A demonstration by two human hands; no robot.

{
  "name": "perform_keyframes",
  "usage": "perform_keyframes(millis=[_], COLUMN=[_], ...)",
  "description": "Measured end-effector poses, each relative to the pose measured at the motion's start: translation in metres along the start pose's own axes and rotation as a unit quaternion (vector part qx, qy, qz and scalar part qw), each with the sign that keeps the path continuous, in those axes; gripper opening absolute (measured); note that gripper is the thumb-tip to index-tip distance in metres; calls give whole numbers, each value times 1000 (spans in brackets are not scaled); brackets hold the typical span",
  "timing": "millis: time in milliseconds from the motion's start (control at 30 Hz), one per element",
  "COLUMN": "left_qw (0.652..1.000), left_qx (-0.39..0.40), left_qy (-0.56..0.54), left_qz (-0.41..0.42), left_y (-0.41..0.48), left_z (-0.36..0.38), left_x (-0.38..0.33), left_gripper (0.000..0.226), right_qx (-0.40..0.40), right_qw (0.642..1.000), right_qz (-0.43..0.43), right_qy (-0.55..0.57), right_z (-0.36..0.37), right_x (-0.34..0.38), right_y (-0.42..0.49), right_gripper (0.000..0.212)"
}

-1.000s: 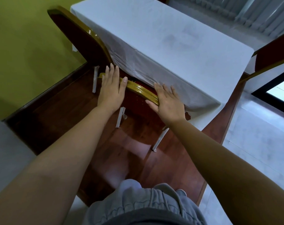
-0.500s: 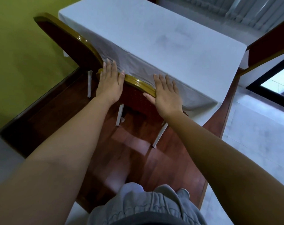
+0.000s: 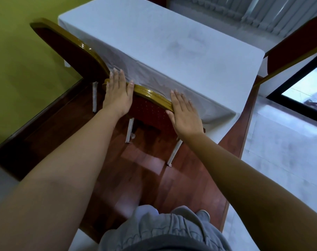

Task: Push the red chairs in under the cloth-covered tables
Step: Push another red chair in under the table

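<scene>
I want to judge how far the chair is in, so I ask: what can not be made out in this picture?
Head view:
- Middle chair: seat and front legs hidden under the tablecloth.
- Its top rail: partly covered by the left hand and right hand.
- Right chair: cut off by the picture edge.
- Scene beyond the glass: blurred.
</scene>
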State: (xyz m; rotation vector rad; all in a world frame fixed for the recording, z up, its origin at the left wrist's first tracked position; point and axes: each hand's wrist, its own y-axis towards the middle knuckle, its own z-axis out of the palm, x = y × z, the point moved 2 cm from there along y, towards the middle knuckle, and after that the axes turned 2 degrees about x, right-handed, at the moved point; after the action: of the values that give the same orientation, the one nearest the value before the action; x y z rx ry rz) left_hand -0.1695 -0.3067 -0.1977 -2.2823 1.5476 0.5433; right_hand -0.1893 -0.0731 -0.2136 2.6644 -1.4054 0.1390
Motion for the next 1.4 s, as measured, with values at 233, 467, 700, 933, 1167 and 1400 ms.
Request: perform_keyframes(millis=[233,467,700,933,1167,1400], left_qw=[1000,1000,996,972,965,963], left_qx=[-9,-16,-58,-61,15,76], left_qy=[0,7,32,186,175,150], left_qz=[2,-21,56,132,193,210], left_y=[0,-11,-34,-47,-71,-91], left_z=[-1,-2,9,36,84,139], left_x=[-1,-12,-41,-91,-165,-242], left_gripper=[64,62,62,63,61,62], right_qx=[19,28,38,33,25,12], right_qw=[999,999,999,997,991,982], right_qz=[24,11,18,73,129,189], right_qy=[-19,-22,-15,6,-7,-4], right_z=[1,-6,-9,-23,-34,-42], right_x=[3,2,-20,-69,-140,-220], right_y=[3,-1,-24,-59,-103,-147], right_gripper=[61,63,64,64,63,62])
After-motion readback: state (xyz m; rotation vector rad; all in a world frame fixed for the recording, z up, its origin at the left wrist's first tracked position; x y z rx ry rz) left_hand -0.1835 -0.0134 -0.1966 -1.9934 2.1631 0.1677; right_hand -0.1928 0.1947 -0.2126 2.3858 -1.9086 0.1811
